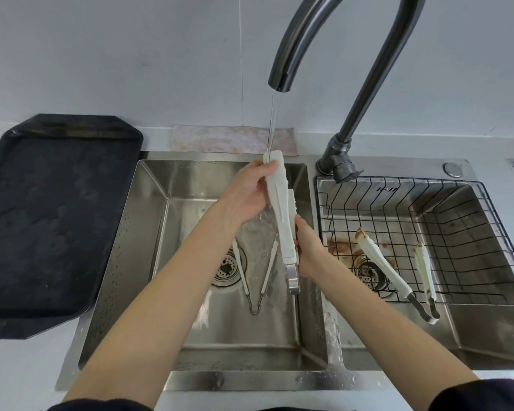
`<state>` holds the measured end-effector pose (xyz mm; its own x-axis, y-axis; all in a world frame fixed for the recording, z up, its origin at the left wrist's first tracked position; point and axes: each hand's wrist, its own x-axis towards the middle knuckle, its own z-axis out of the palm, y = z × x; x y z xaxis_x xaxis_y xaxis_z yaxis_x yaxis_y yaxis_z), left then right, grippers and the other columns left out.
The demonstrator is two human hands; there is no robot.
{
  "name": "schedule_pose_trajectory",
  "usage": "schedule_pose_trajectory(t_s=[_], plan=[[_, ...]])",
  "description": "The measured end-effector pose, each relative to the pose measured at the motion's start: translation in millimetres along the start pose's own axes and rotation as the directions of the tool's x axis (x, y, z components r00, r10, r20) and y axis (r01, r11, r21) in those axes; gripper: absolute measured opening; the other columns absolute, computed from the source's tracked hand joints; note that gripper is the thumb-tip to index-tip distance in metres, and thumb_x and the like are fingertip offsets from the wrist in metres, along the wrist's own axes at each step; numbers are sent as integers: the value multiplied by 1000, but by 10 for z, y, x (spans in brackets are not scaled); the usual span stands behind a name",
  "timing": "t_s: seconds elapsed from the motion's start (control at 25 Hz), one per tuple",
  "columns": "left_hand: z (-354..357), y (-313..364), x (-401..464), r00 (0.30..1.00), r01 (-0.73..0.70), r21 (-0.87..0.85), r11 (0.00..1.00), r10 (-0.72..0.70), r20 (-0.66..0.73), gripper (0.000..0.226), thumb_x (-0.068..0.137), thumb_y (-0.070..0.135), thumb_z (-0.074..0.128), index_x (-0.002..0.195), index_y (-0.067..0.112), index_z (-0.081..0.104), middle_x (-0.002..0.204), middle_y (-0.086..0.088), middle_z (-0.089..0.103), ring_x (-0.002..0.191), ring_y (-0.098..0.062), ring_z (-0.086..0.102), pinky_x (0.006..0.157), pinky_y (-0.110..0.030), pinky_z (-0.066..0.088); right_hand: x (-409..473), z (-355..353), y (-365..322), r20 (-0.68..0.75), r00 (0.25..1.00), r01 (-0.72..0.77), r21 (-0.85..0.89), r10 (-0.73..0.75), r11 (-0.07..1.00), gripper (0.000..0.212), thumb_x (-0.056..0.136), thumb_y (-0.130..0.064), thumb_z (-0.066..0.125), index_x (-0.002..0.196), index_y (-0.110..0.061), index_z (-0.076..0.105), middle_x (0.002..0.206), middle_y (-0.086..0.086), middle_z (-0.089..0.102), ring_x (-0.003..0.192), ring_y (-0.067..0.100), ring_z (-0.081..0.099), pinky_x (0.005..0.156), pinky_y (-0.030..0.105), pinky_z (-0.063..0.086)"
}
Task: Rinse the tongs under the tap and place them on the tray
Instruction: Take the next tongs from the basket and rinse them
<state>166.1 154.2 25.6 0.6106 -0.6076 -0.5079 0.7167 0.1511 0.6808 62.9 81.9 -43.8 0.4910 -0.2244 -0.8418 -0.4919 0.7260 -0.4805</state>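
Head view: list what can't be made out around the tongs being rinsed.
- Held tongs: the left hand covers part of the white tips, so any remaining dirt there is hidden.
- Right hand: its fingers wrap behind the handle, out of sight.
- Black tray: its left side is cut off by the image edge.
- Right basin drain: partly hidden by the wire rack and other tongs.

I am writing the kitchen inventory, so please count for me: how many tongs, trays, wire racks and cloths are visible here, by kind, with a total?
Tongs: 3, one held under the tap, one in the left basin, one in the wire rack
Trays: 1, black
Wire racks: 1
Cloths: 1, behind the sink
Total: 6
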Motion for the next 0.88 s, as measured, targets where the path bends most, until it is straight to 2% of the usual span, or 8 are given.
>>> schedule_pose_trajectory(t_s=[0.12,0.24,0.32,0.4,0.48,0.64,0.76,0.88], plan=[[40,-1,-40,999,2,-24,1000,-3,-36,9,94,18,50,89,10,52,80,-6,51,71,-18,51,67,-31,49,-53,9,-36,40,999,21,16,-22,1000,39,97,-45,34,91,-14,58,52,0,39,45,11,36,40,19,36],[-37,-1,-49,994,39,-49,998,-44,-101,32,93,41,46,95,11,55,73,-4,53,66,-16,51,64,-30,49,-68,16,-48,127,991,15,108,-29,994,47,98,-45,30,77,-10,52,35,-3,35,27,6,30,33,14,27],[-150,-28,-71,990,51,-72,996,-59,-127,36,92,46,44,91,12,54,70,-2,50,63,-14,50,59,-28,50,-28,32,-45,116,991,50,158,-68,986,41,98,-45,32,88,-9,50,36,-4,42,25,5,32,29,13,28],[-288,-90,-122,985,65,-87,994,-78,-153,27,93,40,46,87,15,56,72,0,50,64,-12,50,57,-25,50,24,51,-31,54,991,108,189,-121,976,33,98,-41,35,104,-10,46,52,-2,47,27,4,35,29,14,30],[-431,-180,-191,982,83,-79,993,-94,-161,18,94,32,48,89,18,59,78,2,54,71,-11,52,66,-25,49,16,70,-9,4,988,150,173,-153,973,30,98,-36,37,112,-12,46,61,-1,42,31,4,36,30,14,31],[-712,-426,-307,979,146,157,977,-120,-165,4,92,22,54,93,24,57,90,1,57,85,-13,53,81,-29,47,5,101,133,-55,979,197,-9,-197,980,39,99,-33,35,125,-8,49,67,-1,48,53,9,42,45,17,39],[-936,-626,-373,966,234,327,915,-181,-185,29,88,18,60,116,21,51,104,-3,59,94,-15,59,80,-30,52,55,75,306,-88,968,206,-246,-233,947,44,101,-31,28,129,-3,48,73,-3,53,63,9,46,58,20,39],[-1102,-807,-420,952,296,399,868,-233,-200,35,86,13,62,118,16,49,107,-6,57,93,-16,61,71,-26,55,163,5,510,-143,969,138,-356,-200,924,46,101,-29,25,130,0,46,72,-2,52,63,8,46,63,23,41]])
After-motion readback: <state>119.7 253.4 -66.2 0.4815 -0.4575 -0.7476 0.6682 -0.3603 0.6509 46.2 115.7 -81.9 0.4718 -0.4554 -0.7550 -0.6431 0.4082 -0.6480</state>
